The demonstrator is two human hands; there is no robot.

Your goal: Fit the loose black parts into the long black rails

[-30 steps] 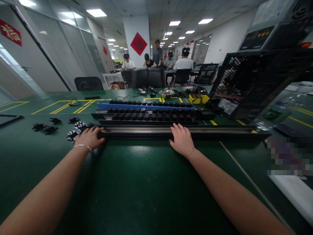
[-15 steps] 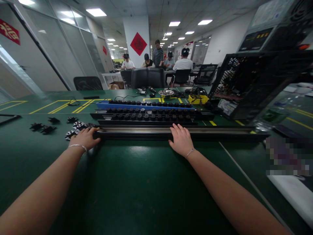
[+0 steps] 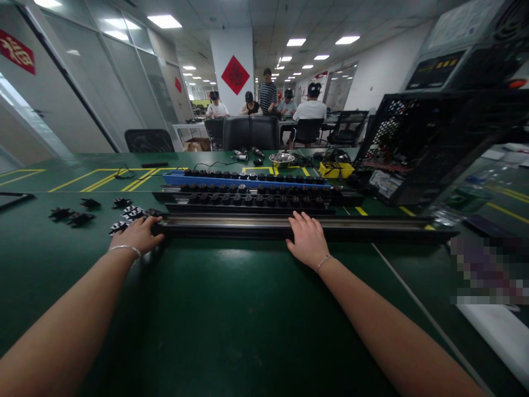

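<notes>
A long black rail (image 3: pixel 363 226) lies across the green table (image 3: pixel 231 309) in front of me. My right hand (image 3: pixel 306 239) rests flat on the rail near its middle, fingers stretched over its top. My left hand (image 3: pixel 137 232) lies at the rail's left end, fingers spread and touching a heap of small black-and-white parts (image 3: pixel 128 214). Behind the rail lie two black strips with rows of round knobs (image 3: pixel 252 199) and a blue strip (image 3: pixel 243 178) of the same kind.
A black open computer case (image 3: pixel 430 138) stands at the right. More small black parts (image 3: pixel 70 216) are scattered at the left. A metal bowl (image 3: pixel 281 158) and a yellow tray (image 3: pixel 335 167) sit further back. Several people sit at a far table (image 3: pixel 264 102).
My left hand has slid leftwards, off the rail's end and towards the small parts. The rail has shifted slightly left with it. My right hand has stayed on the rail.
</notes>
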